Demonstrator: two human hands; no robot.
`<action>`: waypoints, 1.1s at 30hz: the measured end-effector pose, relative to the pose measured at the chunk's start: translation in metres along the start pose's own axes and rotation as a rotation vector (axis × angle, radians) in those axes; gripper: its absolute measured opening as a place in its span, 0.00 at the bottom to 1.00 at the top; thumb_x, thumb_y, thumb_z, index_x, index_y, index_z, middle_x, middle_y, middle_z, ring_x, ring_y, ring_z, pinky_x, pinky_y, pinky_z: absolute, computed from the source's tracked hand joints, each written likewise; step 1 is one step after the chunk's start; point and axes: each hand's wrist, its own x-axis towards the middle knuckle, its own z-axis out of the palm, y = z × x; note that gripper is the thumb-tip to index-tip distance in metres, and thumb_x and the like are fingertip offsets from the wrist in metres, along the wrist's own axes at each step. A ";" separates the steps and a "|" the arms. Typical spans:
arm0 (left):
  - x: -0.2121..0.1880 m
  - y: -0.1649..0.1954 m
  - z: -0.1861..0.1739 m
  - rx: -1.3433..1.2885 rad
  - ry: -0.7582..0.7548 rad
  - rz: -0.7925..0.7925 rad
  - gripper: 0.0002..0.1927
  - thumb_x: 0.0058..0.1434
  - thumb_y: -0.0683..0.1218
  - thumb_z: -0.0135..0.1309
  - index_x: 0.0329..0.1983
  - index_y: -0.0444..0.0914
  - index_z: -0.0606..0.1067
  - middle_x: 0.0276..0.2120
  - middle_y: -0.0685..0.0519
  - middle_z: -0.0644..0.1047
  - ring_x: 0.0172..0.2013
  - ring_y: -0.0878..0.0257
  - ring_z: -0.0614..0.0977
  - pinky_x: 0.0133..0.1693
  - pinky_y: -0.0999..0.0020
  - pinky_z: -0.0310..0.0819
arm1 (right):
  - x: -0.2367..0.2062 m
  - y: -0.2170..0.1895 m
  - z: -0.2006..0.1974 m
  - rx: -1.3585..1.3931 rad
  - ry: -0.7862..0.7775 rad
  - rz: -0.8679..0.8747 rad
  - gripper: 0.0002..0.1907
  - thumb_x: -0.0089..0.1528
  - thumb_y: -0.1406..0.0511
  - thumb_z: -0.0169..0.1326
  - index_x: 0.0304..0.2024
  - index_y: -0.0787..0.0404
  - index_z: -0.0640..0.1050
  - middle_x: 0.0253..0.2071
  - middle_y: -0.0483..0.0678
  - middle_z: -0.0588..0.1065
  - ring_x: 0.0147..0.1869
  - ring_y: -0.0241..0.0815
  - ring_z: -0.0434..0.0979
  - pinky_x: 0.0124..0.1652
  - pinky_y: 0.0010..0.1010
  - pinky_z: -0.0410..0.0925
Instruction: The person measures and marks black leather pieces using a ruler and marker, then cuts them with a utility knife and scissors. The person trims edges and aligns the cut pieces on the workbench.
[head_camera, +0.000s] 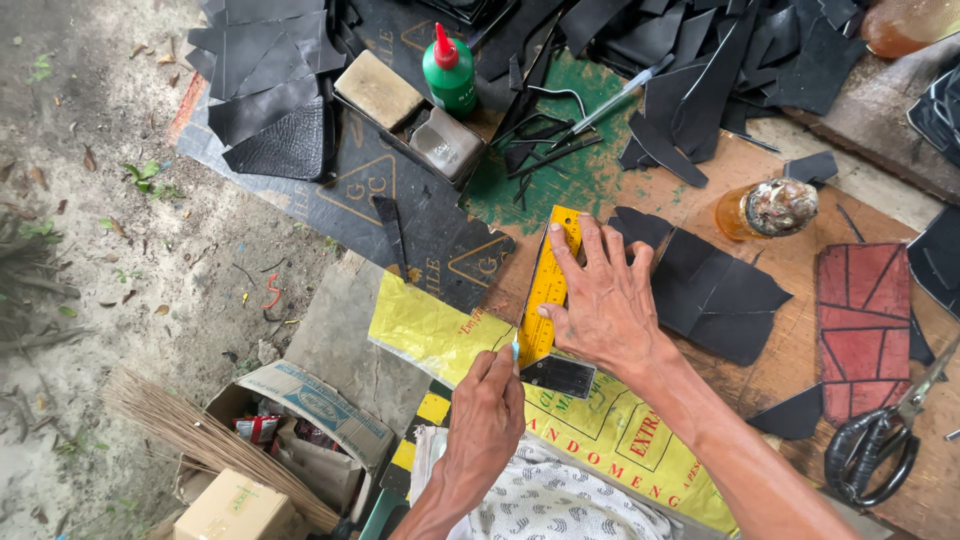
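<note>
The person's right hand (600, 300) is lying spread and flat, fingers splayed, pressing down on a yellow ruler (550, 285) that is running lengthwise across the middle of the workbench (800, 260). The fingertips are also reaching onto the black leather pieces (715, 295) just beside the ruler. The left hand (487, 410) is curled tight around a thin pen (516, 348), only its pale blue tip showing, touching the ruler's left edge above a yellow plastic sheet (440, 335) at the bench's near edge.

What lies under the palm is hidden, so the surface being marked is hard to make out. The ruler's lower end is ending in a dark block (560, 375), partly covered by the wrist. Black-handled scissors (885, 440) are resting at the near right corner, beside a red patterned piece (862, 325). A green glue bottle (449, 72) is standing at the far edge, well apart from both hands. More black offcuts are running out of the top of the view.
</note>
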 end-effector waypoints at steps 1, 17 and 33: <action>0.000 0.000 0.000 0.000 0.001 0.001 0.15 0.61 0.34 0.51 0.52 0.24 0.74 0.31 0.39 0.74 0.28 0.45 0.78 0.29 0.54 0.70 | 0.000 0.000 0.000 -0.006 -0.001 0.000 0.51 0.46 0.54 0.66 0.68 0.62 0.63 0.67 0.65 0.59 0.65 0.60 0.59 0.54 0.56 0.54; 0.101 0.012 0.015 -0.133 0.139 0.098 0.12 0.66 0.38 0.51 0.51 0.31 0.77 0.27 0.41 0.73 0.28 0.47 0.78 0.31 0.56 0.70 | -0.001 0.004 0.001 0.047 0.021 -0.009 0.47 0.45 0.58 0.64 0.66 0.63 0.66 0.66 0.64 0.60 0.66 0.60 0.60 0.56 0.56 0.55; 0.112 0.009 0.020 -0.100 0.105 0.120 0.11 0.68 0.39 0.50 0.48 0.30 0.77 0.31 0.38 0.75 0.32 0.43 0.79 0.34 0.52 0.70 | -0.001 0.004 0.000 0.072 0.026 -0.006 0.47 0.44 0.58 0.65 0.65 0.63 0.67 0.65 0.63 0.60 0.66 0.60 0.60 0.56 0.56 0.54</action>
